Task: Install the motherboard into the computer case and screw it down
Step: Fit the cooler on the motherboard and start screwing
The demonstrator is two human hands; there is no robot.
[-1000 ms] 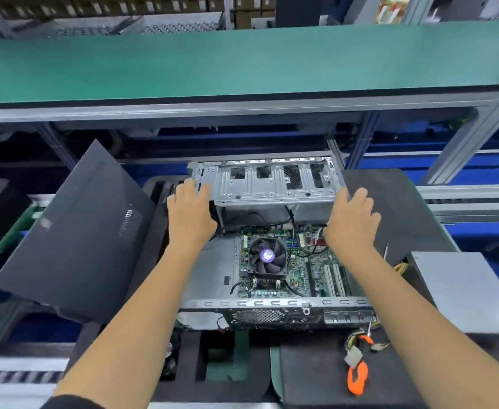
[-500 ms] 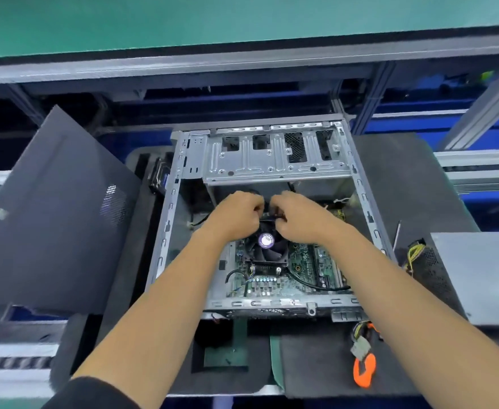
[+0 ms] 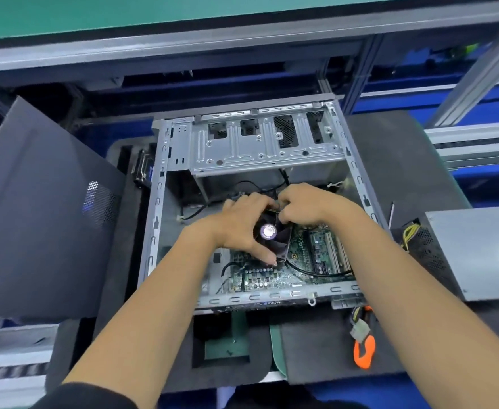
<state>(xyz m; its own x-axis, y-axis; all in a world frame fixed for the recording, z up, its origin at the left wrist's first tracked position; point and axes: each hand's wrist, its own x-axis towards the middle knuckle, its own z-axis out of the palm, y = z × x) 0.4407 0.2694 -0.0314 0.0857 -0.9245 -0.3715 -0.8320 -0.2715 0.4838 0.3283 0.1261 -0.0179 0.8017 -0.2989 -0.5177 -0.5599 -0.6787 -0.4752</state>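
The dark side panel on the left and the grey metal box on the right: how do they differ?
The side panel is dark, thin and propped at a tilt; the grey box is pale, thick and lies flat. The side panel has one small perforated patch; the grey box has a mesh side with yellow wires coming out. Both are metal, sit outside the computer case, and neither is touched by the hands.

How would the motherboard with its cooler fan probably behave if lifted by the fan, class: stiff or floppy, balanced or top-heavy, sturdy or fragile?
The motherboard is a flat populated board, so probably stiff but fragile. The cooler fan, gripped by the left hand, stands tall off-centre, so the load likely tilts. Black cables lie across it and may snag.
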